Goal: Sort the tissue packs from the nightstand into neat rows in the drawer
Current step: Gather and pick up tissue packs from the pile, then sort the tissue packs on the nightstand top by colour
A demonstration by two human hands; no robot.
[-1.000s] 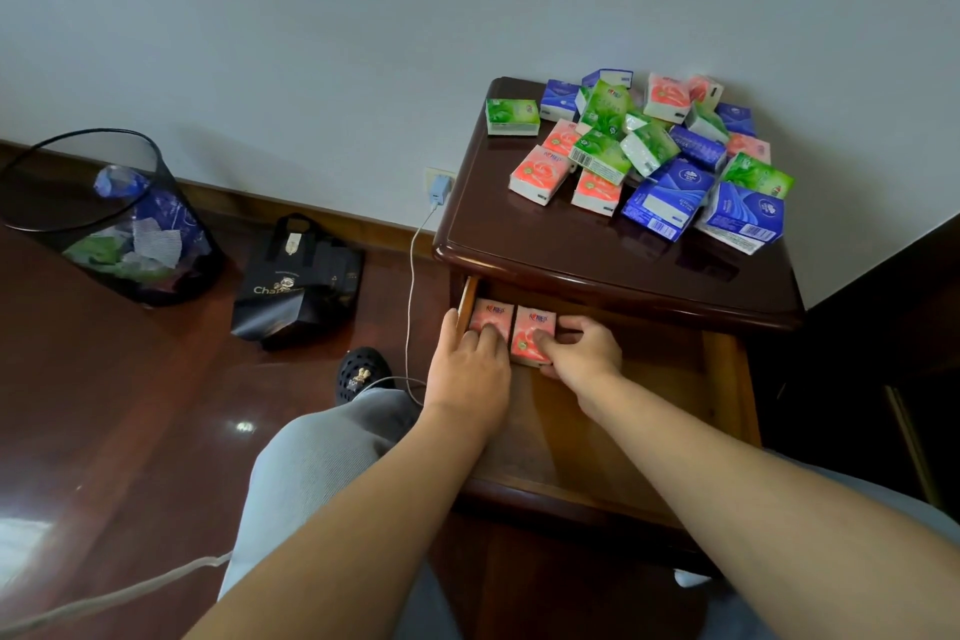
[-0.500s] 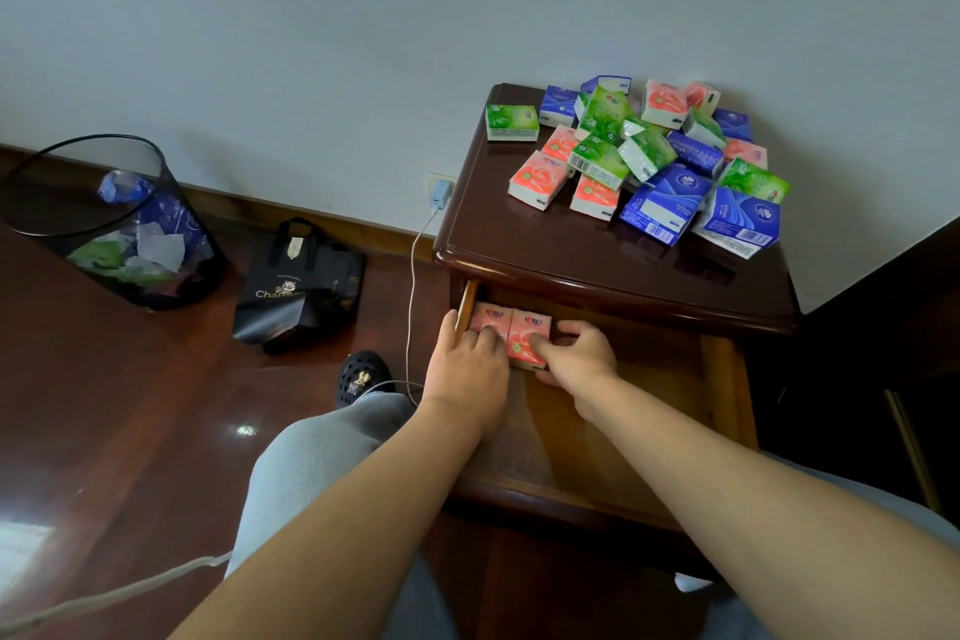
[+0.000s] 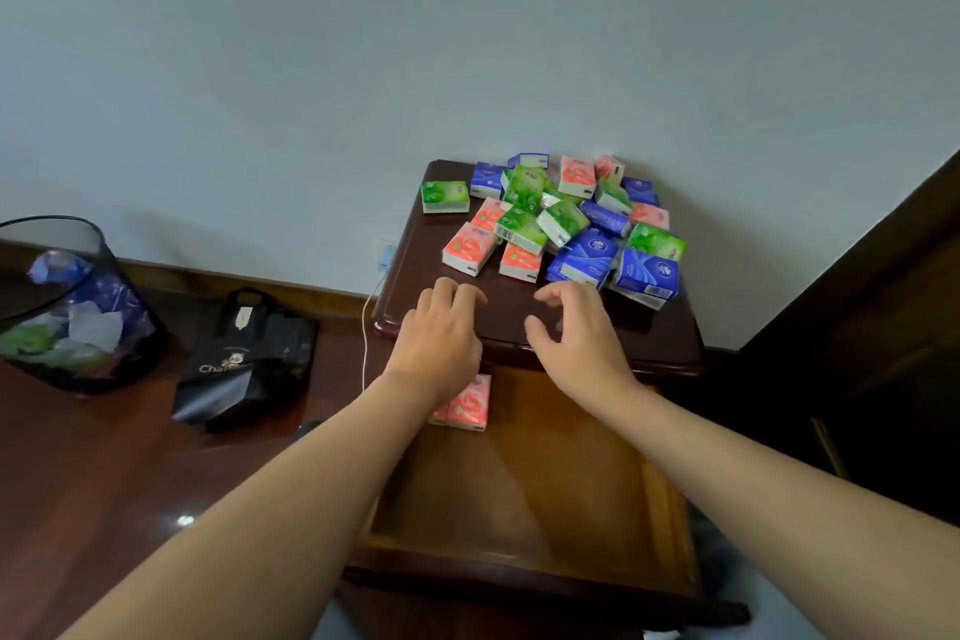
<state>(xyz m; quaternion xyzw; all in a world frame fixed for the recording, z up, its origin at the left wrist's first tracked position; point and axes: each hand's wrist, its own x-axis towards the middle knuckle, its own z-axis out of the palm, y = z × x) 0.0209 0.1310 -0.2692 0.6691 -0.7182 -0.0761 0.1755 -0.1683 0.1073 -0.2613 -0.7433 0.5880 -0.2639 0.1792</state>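
Overhead, a pale wall (image 3: 467, 42) backs a glossy wooden floor (image 3: 104, 483). The dark nightstand (image 3: 670, 327) carries a heap of tissue packs (image 3: 561, 218) at its rear; its open drawer (image 3: 524, 494) holds two pink packs (image 3: 470, 403) in the back left corner. A black bin (image 3: 72, 307) and black bag (image 3: 244, 359) sit left. Both left hand (image 3: 441, 333) and right hand (image 3: 576, 327) hover loosely curled, holding nothing.

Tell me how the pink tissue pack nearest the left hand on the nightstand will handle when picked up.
The pink plastic-wrapped tissue pack probably feels light and squashy, being a small soft pack. Its glossy wrap may be slippery. Boxy and lying flat on the dark wooden nightstand, it should slide rather than roll.
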